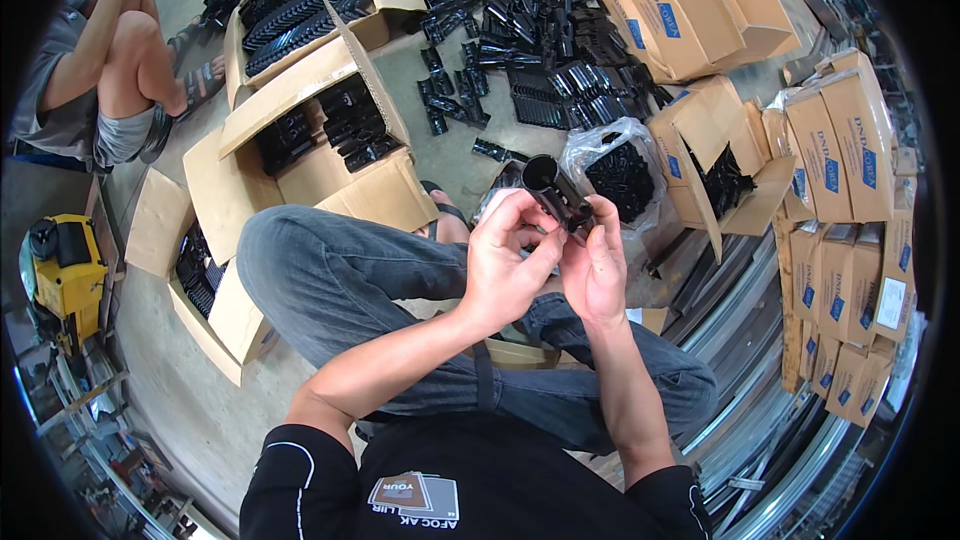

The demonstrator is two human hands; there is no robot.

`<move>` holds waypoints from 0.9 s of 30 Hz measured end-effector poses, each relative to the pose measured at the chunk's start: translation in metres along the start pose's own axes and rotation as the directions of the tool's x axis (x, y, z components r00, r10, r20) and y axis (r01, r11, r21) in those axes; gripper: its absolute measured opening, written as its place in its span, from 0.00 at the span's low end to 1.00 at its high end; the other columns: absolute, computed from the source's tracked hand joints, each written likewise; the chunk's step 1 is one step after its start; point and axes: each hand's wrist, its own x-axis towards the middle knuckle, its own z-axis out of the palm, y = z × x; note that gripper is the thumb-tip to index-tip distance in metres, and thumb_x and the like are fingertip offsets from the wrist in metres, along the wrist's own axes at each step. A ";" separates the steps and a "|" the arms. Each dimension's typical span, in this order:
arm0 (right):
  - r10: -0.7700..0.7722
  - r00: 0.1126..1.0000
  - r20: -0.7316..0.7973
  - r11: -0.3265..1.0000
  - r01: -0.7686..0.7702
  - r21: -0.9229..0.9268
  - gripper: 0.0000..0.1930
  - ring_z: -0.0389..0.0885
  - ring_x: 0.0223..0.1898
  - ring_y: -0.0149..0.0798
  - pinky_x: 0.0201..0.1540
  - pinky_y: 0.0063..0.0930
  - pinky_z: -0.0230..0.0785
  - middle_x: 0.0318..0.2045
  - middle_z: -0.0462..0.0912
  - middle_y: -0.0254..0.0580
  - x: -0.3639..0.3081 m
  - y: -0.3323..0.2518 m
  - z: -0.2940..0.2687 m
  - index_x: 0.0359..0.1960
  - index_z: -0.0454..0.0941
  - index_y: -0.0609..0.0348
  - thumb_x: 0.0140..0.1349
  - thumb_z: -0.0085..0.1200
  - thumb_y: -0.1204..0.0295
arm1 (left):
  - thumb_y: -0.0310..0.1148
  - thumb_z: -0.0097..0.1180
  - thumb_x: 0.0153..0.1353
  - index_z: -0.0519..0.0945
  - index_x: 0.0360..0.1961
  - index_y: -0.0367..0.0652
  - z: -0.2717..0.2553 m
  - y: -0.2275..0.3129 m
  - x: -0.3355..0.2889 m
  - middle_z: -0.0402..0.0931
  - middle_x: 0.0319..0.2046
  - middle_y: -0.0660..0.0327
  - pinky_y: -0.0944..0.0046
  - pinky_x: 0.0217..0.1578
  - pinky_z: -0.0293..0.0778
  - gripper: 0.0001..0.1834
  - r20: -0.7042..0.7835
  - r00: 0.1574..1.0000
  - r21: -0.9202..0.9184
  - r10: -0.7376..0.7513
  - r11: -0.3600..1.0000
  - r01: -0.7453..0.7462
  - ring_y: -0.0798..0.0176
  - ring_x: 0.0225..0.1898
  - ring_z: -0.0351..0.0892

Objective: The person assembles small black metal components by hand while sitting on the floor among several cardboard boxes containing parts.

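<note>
Above my lap I hold a glossy black tubular plastic part (546,181), its round hollow end tilted up and away from me. My left hand (512,258) grips it from the left, fingers curled and thumb pressed in. On the other side, the fingertips and thumb of my right hand (598,265) close on its lower end. Whether a smaller piece sits between my fingers is hidden. Just beyond my hands is a clear plastic bag (652,180) of small black pieces (620,178). One more black tubular part (497,150) lies on the floor beyond my left hand.
Many black parts (520,25) are heaped on the floor ahead. Open cartons (385,195) with black parts stand to the left, another carton (745,145) to the right. Stacked boxes (840,160) and metal profiles (740,340) line the right side. A person (135,70) sits at far left, near a yellow case (70,270).
</note>
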 end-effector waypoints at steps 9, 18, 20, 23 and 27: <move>0.048 0.999 -0.015 0.999 -0.047 0.022 0.22 0.72 0.59 0.40 0.65 0.42 0.62 0.56 0.75 0.42 -0.001 0.005 -0.012 0.59 0.63 0.54 0.73 0.50 0.56 | 0.13 0.59 0.59 0.68 0.45 0.35 -0.002 -0.004 0.001 0.75 0.42 0.56 0.66 0.43 0.82 0.16 -0.054 0.979 -0.041 -0.196 0.980 0.194 0.66 0.45 0.79; 0.019 1.000 -0.004 1.000 -0.019 0.015 0.19 0.72 0.59 0.39 0.65 0.42 0.61 0.56 0.75 0.41 0.000 0.006 -0.017 0.60 0.63 0.54 0.74 0.48 0.60 | 0.16 0.64 0.57 0.73 0.38 0.33 -0.004 0.005 0.006 0.79 0.37 0.57 0.68 0.41 0.82 0.12 -0.062 0.962 0.034 -0.268 0.962 0.270 0.68 0.37 0.82; 0.020 1.000 0.000 1.000 -0.020 0.015 0.19 0.72 0.59 0.39 0.65 0.41 0.61 0.56 0.75 0.41 0.000 0.005 -0.016 0.60 0.63 0.54 0.74 0.48 0.60 | 0.16 0.64 0.57 0.74 0.38 0.33 -0.005 0.007 0.006 0.79 0.36 0.57 0.69 0.41 0.82 0.11 -0.048 0.959 0.070 -0.278 0.957 0.281 0.68 0.37 0.83; 0.020 1.000 -0.003 0.999 -0.020 0.027 0.18 0.73 0.56 0.37 0.61 0.39 0.63 0.54 0.75 0.40 0.001 0.003 -0.013 0.59 0.64 0.54 0.74 0.48 0.61 | 0.17 0.64 0.58 0.76 0.36 0.32 -0.006 0.009 0.006 0.81 0.35 0.57 0.70 0.40 0.82 0.08 -0.029 0.956 0.112 -0.291 0.950 0.292 0.69 0.36 0.83; 0.019 1.000 -0.011 0.999 -0.018 0.027 0.17 0.73 0.54 0.35 0.58 0.37 0.65 0.53 0.76 0.39 0.001 0.002 -0.011 0.59 0.64 0.54 0.75 0.47 0.63 | 0.17 0.64 0.58 0.78 0.35 0.31 -0.007 0.006 0.004 0.82 0.34 0.58 0.70 0.39 0.82 0.06 -0.013 0.968 0.204 -0.252 0.947 0.249 0.70 0.36 0.84</move>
